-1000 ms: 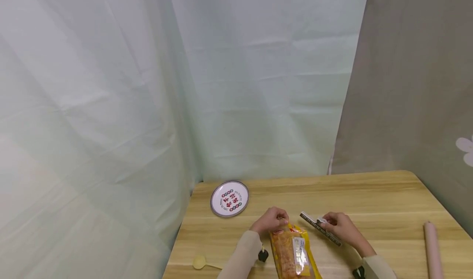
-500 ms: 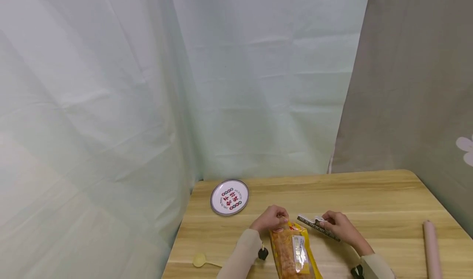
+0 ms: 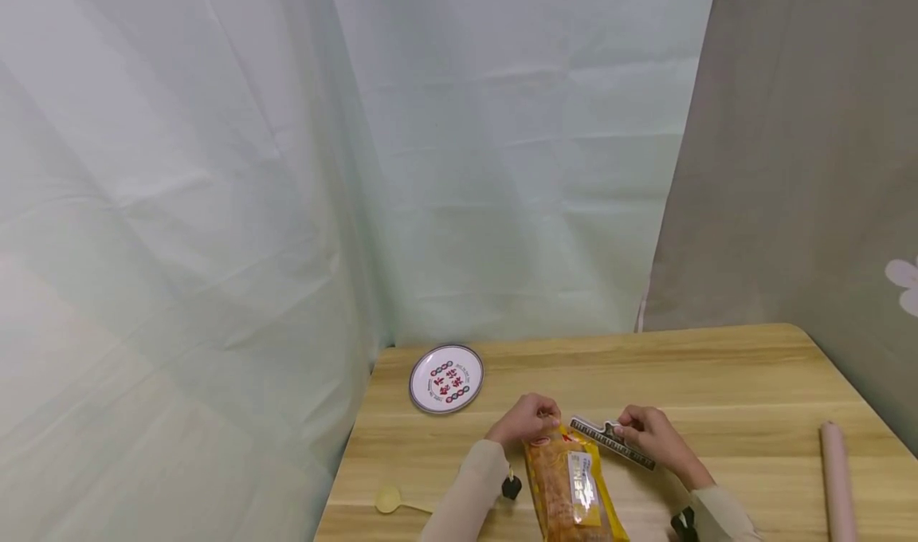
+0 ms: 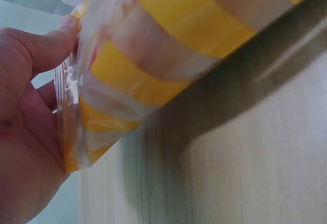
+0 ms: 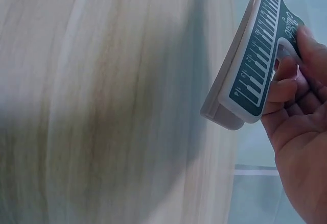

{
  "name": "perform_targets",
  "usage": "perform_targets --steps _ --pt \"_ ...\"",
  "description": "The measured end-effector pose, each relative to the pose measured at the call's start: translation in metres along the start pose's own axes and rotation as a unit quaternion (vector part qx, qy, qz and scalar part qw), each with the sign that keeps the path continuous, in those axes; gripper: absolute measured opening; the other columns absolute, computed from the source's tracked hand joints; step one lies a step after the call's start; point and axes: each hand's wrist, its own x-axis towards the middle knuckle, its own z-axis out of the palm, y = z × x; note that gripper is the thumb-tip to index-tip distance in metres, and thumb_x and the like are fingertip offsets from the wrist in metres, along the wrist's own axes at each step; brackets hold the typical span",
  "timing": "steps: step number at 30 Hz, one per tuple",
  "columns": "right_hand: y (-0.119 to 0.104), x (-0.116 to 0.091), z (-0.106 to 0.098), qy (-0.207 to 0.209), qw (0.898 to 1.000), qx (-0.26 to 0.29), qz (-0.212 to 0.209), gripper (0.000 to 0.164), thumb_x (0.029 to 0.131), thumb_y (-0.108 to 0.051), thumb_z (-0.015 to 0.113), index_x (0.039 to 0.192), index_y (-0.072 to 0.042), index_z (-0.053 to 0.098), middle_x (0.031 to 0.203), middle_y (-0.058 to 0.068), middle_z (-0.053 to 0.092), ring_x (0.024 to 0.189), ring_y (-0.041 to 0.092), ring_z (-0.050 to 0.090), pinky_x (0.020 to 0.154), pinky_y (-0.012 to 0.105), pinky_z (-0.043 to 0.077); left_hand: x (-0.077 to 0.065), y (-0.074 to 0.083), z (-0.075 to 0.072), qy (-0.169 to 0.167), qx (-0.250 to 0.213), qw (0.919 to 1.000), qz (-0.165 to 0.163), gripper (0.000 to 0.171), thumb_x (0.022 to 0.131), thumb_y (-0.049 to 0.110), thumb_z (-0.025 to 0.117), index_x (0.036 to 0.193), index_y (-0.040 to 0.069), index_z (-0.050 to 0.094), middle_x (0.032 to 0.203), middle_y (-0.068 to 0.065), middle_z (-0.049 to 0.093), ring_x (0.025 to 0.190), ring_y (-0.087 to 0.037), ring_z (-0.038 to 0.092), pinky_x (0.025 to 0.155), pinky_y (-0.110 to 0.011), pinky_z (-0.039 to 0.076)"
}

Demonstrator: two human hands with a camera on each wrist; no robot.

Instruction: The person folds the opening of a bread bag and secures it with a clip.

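Bag (image 3: 562, 486): clear and yellow, with brownish contents and a pale label; in the middle of the table (image 3: 717, 375) from side to side, its lower end cut off at the bottom of the head view. The left wrist view shows yellow bands on its underside and its held end raised above the wood.
Left hand (image 3: 527, 420): grip pinching the bag's far end, thumb on one face, fingers behind.
Clip (image 3: 606, 438): long, with piano keys and numbers printed on dark green; held slantwise above the table, its left end just beside the bag's far end. Whether the two touch, I cannot tell.
Right hand (image 3: 656, 434): grip closed on the clip's handle, at mid-length, between thumb and fingers.
Plate (image 3: 447, 379): white, dark-rimmed, red print; at the table's far left corner.
Spoon (image 3: 388, 500): pale yellow, near the left edge, handle passing behind the left sleeve (image 3: 469, 490).
Roll (image 3: 837, 482): pink, lying near the right edge.
Curtains (image 3: 502, 167): pale behind the far edge, brown at the right.
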Motion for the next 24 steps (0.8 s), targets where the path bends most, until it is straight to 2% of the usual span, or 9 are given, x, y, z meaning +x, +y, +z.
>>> perform_targets --steps 4,7,13,17,24 --pt "0.004 0.003 0.002 -0.006 1.000 0.004 -0.008 0.012 0.093 -0.004 0.070 0.083 -0.007 0.064 0.071 -0.004 0.056 0.063 0.003 0.045 0.055 0.023 0.040 0.000 0.001 -0.001 0.002 0.012 0.9999 0.012 0.010 0.095 0.004 0.067 0.086 0.006 0.070 0.079 0.008 0.064 0.070 -0.002 0.053 0.071 -0.020 0.046" --pt "0.006 0.006 0.004 -0.009 1.000 0.001 -0.015 0.013 0.093 -0.004 0.070 0.083 -0.008 0.064 0.071 -0.006 0.056 0.063 0.003 0.045 0.055 0.024 0.040 0.001 0.002 0.000 0.006 0.003 0.9998 0.016 0.010 0.095 0.004 0.067 0.086 0.005 0.070 0.077 0.007 0.064 0.067 -0.002 0.053 0.067 -0.019 0.047" --pt "0.006 0.013 0.007 -0.023 1.000 -0.001 -0.012 0.012 0.094 -0.005 0.070 0.083 -0.008 0.065 0.074 -0.004 0.059 0.065 0.004 0.047 0.057 0.025 0.042 0.001 0.004 -0.001 0.007 -0.014 0.9998 0.013 0.011 0.095 0.003 0.067 0.086 0.005 0.070 0.077 0.007 0.063 0.068 -0.002 0.054 0.065 -0.020 0.048" --pt "0.004 0.016 0.009 -0.023 1.000 -0.005 -0.008 0.012 0.094 -0.005 0.069 0.084 -0.008 0.065 0.074 -0.004 0.058 0.066 0.005 0.046 0.058 0.025 0.041 0.001 0.005 -0.003 0.006 -0.009 0.9999 0.011 0.011 0.096 0.001 0.066 0.086 0.005 0.071 0.078 0.007 0.062 0.069 -0.002 0.053 0.067 -0.020 0.048" --pt "0.004 0.018 0.012 -0.024 0.999 0.023 -0.008 0.011 0.094 -0.004 0.069 0.084 -0.005 0.065 0.073 -0.004 0.058 0.064 0.003 0.045 0.057 0.024 0.040 -0.001 0.003 -0.004 0.003 0.000 0.9999 0.010 0.011 0.096 0.001 0.065 0.087 0.004 0.071 0.076 0.006 0.061 0.067 -0.003 0.050 0.067 -0.019 0.045"
